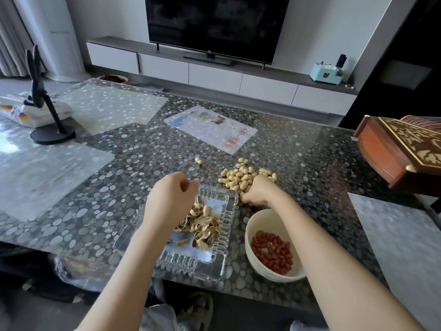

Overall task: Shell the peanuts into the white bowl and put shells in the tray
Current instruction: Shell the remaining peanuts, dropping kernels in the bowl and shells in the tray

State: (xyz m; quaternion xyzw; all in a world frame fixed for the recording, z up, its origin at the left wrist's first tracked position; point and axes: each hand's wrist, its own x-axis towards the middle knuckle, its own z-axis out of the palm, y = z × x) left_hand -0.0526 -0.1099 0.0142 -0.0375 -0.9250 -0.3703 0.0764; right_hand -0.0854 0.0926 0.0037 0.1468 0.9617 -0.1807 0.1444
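Pebble-patterned table point(298, 163) — glass tray point(191, 263) of shells point(202, 228) near its edge; white bowl point(259, 219) of red kernels point(272, 252) at tray's 3 o'clock, peanuts point(238, 176) at its 1. Left hand point(170, 199) hangs loosely curled over tray, holding nothing; right hand point(259, 191) grips peanuts at pile's edge.

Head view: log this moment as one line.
left hand above tray, hold unclear | right hand in peanuts, grip hidden | shells in tray | kernels in bowl
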